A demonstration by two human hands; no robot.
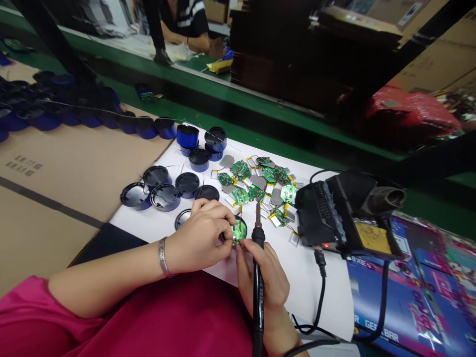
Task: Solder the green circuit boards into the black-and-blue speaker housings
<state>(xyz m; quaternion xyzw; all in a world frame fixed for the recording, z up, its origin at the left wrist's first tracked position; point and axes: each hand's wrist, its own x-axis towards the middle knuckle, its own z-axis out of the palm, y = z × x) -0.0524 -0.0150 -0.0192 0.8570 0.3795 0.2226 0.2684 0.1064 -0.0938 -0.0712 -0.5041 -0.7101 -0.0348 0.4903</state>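
A round green circuit board [240,231] with a dark rim around it sits between my two hands. My left hand [208,234], a silver bracelet at its wrist, is closed with its fingertips at the board's left side. My right hand [268,277] grips a black soldering iron [258,239], its tip pointing away from me. The thumb and forefinger of that hand also meet the board's lower edge. Beyond the board lies a heap of green circuit boards [241,169] with small silver battery pouches wired to them. Fingers partly hide the board.
Several round blue-and-black housings [163,197] stand at the left of the white work surface [316,292], with more on the cardboard [74,153]. A black soldering stand [320,213] with a yellow sponge [372,236] and cable is at right. Another person's arm [186,40] shows across the bench.
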